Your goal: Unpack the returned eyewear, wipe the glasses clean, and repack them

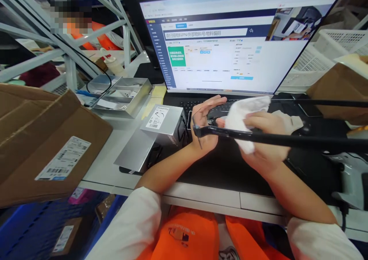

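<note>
My left hand point(204, 127) is raised over the black mat, palm turned to the right, fingers long and curved round a small dark-edged item, mostly hidden by the bar and cloth. In my right hand point(266, 137) is a crumpled white cloth point(244, 118), held close to the left hand's thumb. A long black bar point(284, 140) crosses in front of both hands. Left of my left hand stands a silver-grey box point(165, 127) with a white label on top. Beside it a flat silver box part point(136, 148) lies tilted over a black item.
A lit monitor point(212, 60) and keyboard point(186, 106) stand behind the hands. Left are an open metal tray point(126, 97) and a large carton point(51, 145). A grey handheld scanner point(350, 179) is at right, white baskets point(339, 41) behind. Another person in orange sits beyond the frame.
</note>
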Motion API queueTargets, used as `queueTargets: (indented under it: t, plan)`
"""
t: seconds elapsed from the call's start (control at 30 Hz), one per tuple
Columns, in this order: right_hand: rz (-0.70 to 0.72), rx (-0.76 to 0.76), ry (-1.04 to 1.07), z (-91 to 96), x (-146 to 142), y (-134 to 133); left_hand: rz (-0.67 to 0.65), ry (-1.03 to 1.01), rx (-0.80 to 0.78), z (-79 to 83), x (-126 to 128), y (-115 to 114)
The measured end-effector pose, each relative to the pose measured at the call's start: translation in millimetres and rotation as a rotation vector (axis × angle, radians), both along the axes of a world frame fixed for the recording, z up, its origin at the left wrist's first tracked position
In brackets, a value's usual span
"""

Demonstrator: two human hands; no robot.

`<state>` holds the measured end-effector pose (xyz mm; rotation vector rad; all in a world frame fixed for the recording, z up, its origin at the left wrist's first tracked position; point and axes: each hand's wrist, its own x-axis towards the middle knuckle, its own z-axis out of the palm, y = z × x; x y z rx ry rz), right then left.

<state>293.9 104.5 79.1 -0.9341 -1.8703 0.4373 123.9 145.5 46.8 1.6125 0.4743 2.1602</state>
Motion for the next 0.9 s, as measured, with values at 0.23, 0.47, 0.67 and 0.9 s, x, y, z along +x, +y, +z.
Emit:
queueTargets:
  t: [0.23,0.47,0.67,0.9]
  plan:
    - [-0.034,0.545,-0.273,-0.3,-27,15,0.013,-0.091,-0.174,2.5,-4,3]
    - [-0.080,0.703,-0.397,-1.1,-13,35,-0.029,-0.048,-0.212,4.5,-11,10]
    - [-0.232,0.629,-0.389,-0.8,-14,28,0.029,-0.039,-0.195,4.4,-10,12]
    - [-0.052,0.569,-0.393,-4.3,-26,21,0.049,-0.058,-0.224,8.2,-10,5]
